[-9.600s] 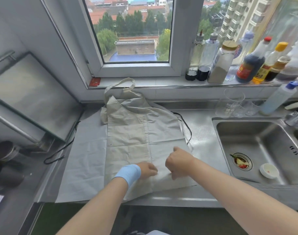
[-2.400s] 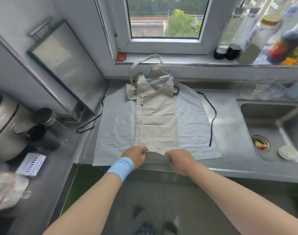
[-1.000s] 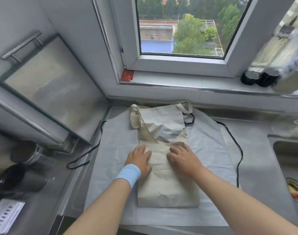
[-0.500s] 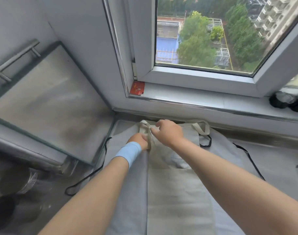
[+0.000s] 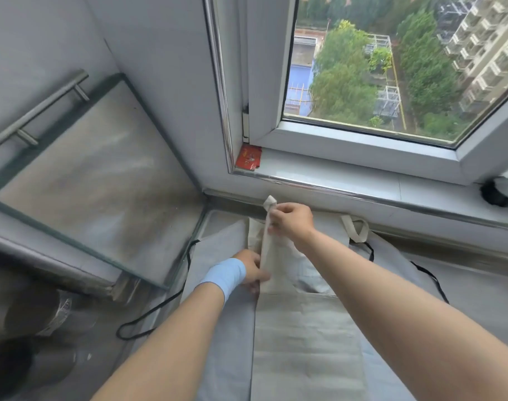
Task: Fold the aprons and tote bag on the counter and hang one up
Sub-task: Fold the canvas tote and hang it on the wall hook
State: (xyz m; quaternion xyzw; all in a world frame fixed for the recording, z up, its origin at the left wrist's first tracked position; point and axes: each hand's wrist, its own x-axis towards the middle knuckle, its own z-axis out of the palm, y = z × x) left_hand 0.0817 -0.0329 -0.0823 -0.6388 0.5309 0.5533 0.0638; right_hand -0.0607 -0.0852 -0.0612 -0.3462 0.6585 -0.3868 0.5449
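This is looking like a high-rise home kitchen: a steel worktop (image 5: 478, 296) is running beneath a window (image 5: 362, 68) overlooking flats (image 5: 484, 53), pots (image 5: 33, 311) sitting near left.

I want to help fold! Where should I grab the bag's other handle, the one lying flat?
Pinch the top of the loop handle, reaching straight down from above. It lies flat on the grey apron, arching clear past the tote bag top edge, away from the right hand.
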